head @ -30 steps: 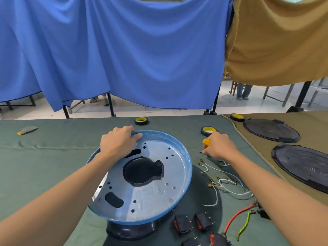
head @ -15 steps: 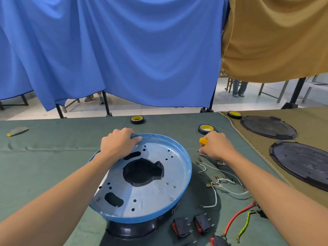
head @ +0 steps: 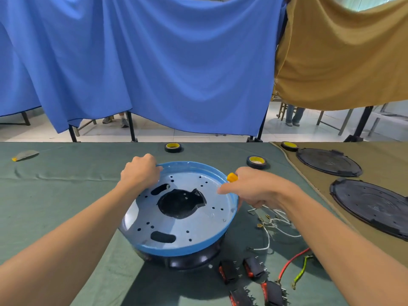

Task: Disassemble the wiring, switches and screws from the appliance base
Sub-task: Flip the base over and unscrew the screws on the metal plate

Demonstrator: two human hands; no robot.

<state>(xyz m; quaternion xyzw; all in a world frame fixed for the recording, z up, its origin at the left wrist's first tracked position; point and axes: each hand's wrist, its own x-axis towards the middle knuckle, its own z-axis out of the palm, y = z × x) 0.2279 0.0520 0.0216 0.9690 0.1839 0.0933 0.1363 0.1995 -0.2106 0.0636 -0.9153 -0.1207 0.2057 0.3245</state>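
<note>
The round appliance base [head: 176, 237], blue-rimmed with a silver perforated plate and a black underside, sits in the middle of the green cloth. My left hand [head: 140, 173] grips its far left rim. My right hand [head: 254, 188] is closed around a yellow-handled screwdriver [head: 232, 177] and rests over the base's right rim. The tool's shaft is hidden by the hand. Loose white wires [head: 273, 226] lie to the right of the base. Several black-and-red rocker switches [head: 242, 274] and a red wire [head: 289, 262] with a green-yellow wire [head: 301, 271] lie at the front right.
Two rolls of black tape [head: 172, 147] [head: 256, 161] lie behind the base, a third [head: 289, 145] on the tan cloth. Two black round covers [head: 326, 161] [head: 373, 206] rest at the right. A small grey scrap [head: 24, 155] lies far left. Blue and tan curtains hang behind.
My right hand has moved left from beside the wires onto the base's right rim, still holding the screwdriver. The base has tilted less and my left hand kept its grip.
</note>
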